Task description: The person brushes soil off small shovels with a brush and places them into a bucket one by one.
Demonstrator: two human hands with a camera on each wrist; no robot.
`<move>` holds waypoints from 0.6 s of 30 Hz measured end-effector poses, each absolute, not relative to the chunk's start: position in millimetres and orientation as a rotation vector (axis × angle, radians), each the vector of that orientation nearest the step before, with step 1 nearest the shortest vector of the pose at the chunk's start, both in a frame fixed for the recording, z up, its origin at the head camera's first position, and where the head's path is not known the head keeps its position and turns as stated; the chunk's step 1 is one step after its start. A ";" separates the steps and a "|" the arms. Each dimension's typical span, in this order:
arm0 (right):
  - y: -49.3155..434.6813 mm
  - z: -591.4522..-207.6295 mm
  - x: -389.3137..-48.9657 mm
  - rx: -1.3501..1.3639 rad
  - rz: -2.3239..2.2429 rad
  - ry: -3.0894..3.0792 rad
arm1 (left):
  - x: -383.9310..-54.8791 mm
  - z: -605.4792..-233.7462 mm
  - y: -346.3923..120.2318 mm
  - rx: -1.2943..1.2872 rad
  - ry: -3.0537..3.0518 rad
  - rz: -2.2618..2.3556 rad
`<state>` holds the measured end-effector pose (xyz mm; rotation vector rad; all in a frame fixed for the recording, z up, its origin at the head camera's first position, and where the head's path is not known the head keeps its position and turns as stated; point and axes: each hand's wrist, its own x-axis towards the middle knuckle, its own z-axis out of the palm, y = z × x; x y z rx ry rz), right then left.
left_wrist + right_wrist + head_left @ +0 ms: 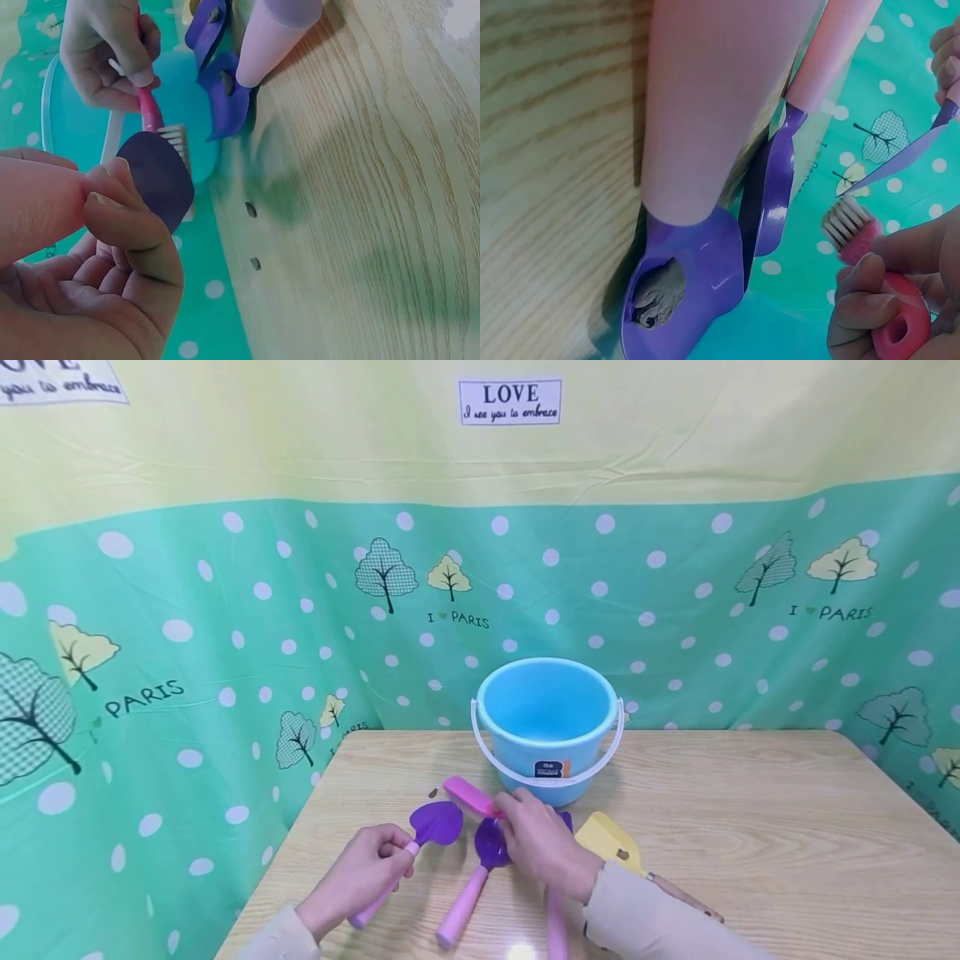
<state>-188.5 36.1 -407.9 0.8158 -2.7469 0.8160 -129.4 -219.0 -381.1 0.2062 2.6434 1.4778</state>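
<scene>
"How is the light around the blue bucket (pixel 517 753)?"
"Bright in the head view, with white glare (pixel 521 952) on the table (pixel 750 827) in front of it."
"The wrist views?"
"Dimmer, with soft shadows."

pink brush (pixel 469 796), bristles down, purple pink-handled trowel (pixel 438 823), tilted, blade near bristles

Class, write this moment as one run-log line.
left hand: holds purple spade | right hand: holds pink brush, bristles near spade | blue bucket: upright on table
</scene>
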 end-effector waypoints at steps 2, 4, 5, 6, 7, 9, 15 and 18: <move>36.9 -408.3 -189.8 0.808 0.817 -2.758 | -129.6 -380.7 -218.9 0.208 2.647 1.473; 37.7 -408.5 -190.7 0.801 0.818 -2.765 | -129.8 -380.3 -218.9 0.206 2.646 1.468; 38.0 -408.2 -190.9 0.798 0.820 -2.763 | -129.8 -380.1 -219.0 0.205 2.644 1.466; 38.3 -408.0 -190.9 0.795 0.824 -2.761 | -129.7 -380.1 -219.1 0.205 2.642 1.467; 38.5 -407.8 -190.9 0.790 0.826 -2.758 | -129.6 -380.2 -219.3 0.208 2.642 1.467; 38.7 -406.8 -190.4 0.785 0.847 -2.742 | -129.2 -380.2 -219.4 0.209 2.639 1.467; 36.1 -401.7 -183.8 0.894 0.965 -2.626 | -129.1 -381.2 -217.1 0.196 2.638 1.463; 33.2 -397.7 -177.8 0.972 0.998 -2.537 | -129.7 -381.7 -215.6 0.191 2.638 1.459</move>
